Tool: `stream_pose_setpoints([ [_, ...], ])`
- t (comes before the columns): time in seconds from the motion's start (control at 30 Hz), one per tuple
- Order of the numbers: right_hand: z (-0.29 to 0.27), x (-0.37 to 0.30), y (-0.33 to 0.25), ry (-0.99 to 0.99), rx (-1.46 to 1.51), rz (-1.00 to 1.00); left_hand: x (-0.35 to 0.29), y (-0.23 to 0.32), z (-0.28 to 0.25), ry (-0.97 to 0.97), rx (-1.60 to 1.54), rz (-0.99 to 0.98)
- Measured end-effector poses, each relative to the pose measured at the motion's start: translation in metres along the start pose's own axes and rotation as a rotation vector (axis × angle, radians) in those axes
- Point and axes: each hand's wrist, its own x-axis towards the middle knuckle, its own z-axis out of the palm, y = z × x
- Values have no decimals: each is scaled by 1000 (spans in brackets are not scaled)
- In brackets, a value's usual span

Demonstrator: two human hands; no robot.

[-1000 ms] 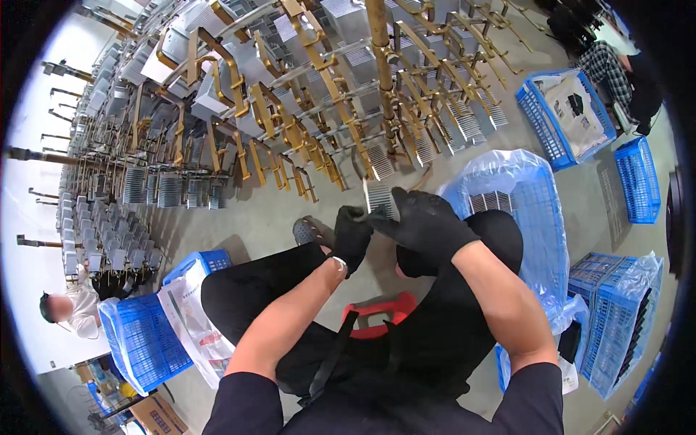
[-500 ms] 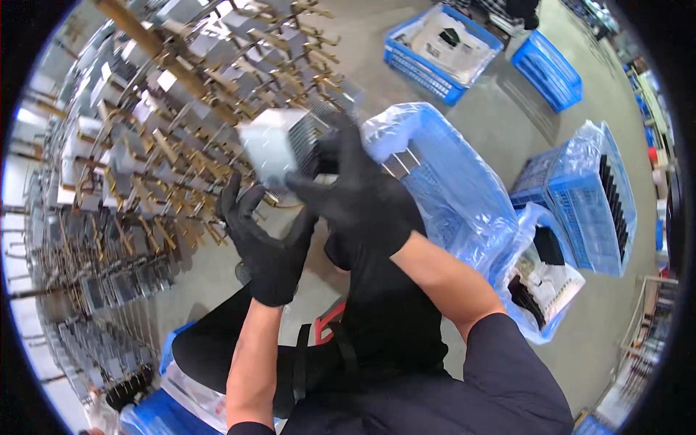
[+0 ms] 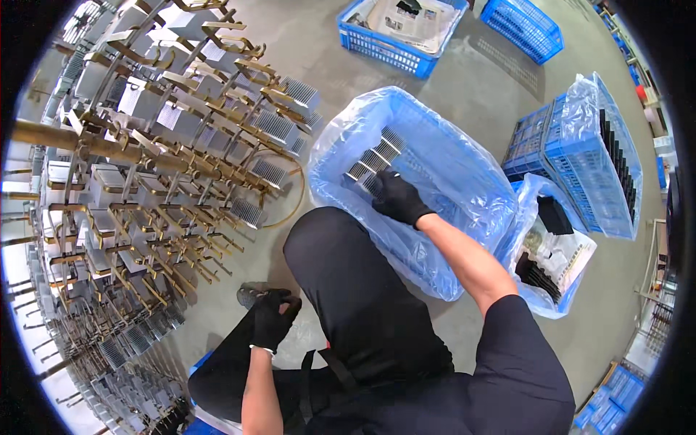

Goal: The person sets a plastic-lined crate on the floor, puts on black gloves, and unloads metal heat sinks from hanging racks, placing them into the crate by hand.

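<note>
My right hand (image 3: 399, 198), in a black glove, reaches down into a long blue crate (image 3: 464, 156) lined with clear blue plastic. Its fingers are closed on the edge of a finned metal heat sink (image 3: 373, 184), which sits at the near end of a short row of similar heat sinks (image 3: 380, 154). The glove covers part of that piece. My left hand (image 3: 272, 320), also black-gloved, hangs low beside my bent leg. Its fingers curl loosely, with a gap at the thumb and nothing visible in them.
At left stands a rack (image 3: 145, 156) of brass-coloured hooks carrying many metal heat sinks. Beside the lined crate is a smaller crate (image 3: 554, 297) with paper and black parts. Stacked crates (image 3: 573, 156) stand at right; a paper-lined crate (image 3: 395, 49) and another blue crate (image 3: 523, 30) lie farther off.
My right hand has moved from near the rack down into the lined crate, and the heat sink held up before me is now there. My left hand has dropped toward my leg.
</note>
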Motion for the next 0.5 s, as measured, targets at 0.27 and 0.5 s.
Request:
stream_pose_setpoints([
  [0.27,83,34,-18,-352,28,313,3,-6,9,22,173,91],
  [0.5,115,35,-13,-314,-10,365,7,-8,9,52,223,173],
])
